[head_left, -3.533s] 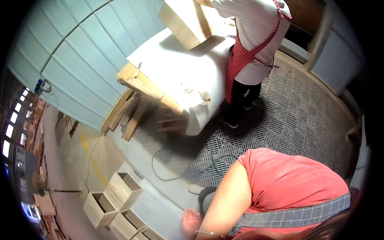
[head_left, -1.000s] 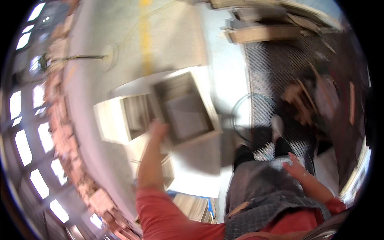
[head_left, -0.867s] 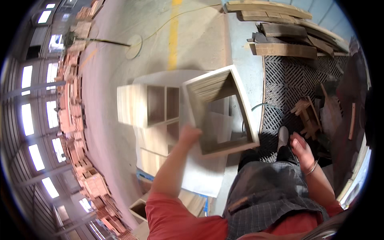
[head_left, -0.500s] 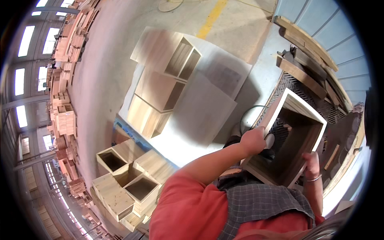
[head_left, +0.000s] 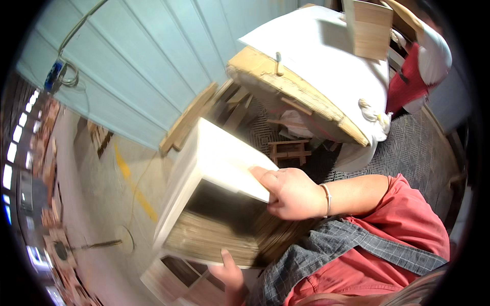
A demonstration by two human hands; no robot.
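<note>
A pale wooden box (head_left: pixel 224 166) with one open side hangs tilted in front of me, its inside dark-grained and shaded. My right hand (head_left: pixel 291 193), with a bracelet at the wrist, is closed over the box's upper edge. On the lower edge of the opening, my left hand (head_left: pixel 230 275) grips with its thumb over the rim; its other fingers are hidden. Motion blurs the box slightly. Just below it, partly covered, stand compartmented wooden boxes (head_left: pixel 181 271).
A white-covered worktable (head_left: pixel 326 46) with a rough wooden edge stands at the far right. There a co-worker in a red garment (head_left: pixel 408 84) touches another wooden box (head_left: pixel 371 30). A small wooden frame (head_left: pixel 290 152) and planks lie below. A pale blue wall (head_left: pixel 127 66) rises at the back.
My view has swung right, bringing the wall, worktable and co-worker in. The box has been carried round, both hands still on it, and now overlaps the boxes on the floor.
</note>
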